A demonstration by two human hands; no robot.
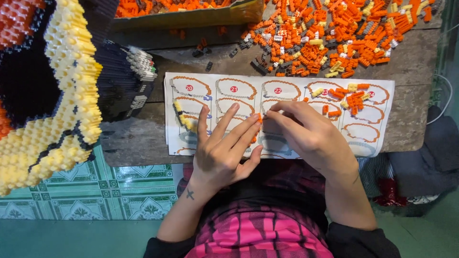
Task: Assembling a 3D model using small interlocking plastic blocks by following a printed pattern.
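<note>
We see our left hand point(224, 150) lying over the instruction sheet point(279, 112), fingers spread and stretched forward, palm down on the paper. At its fingertips sits a small orange brick piece point(259, 118), pressed between the left index finger and the fingertips of our right hand point(306, 136). The right hand is curled, its fingers bent in toward that same piece; it seems both hands pinch it together, though the piece is too small for us to tell exactly which fingers grip it.

The sheet lies flat on the wooden worktop point(411, 67) and shows rows of ring-shaped outlines. A short yellow brick strip point(184, 117) rests on its left part, and a small cluster of orange and yellow bricks point(351, 98) lies on its right part. Beyond the sheet, a large loose heap of orange bricks point(334, 33) covers the far side. At the left edge stands a big built model point(52, 91) in yellow, black and orange.
</note>
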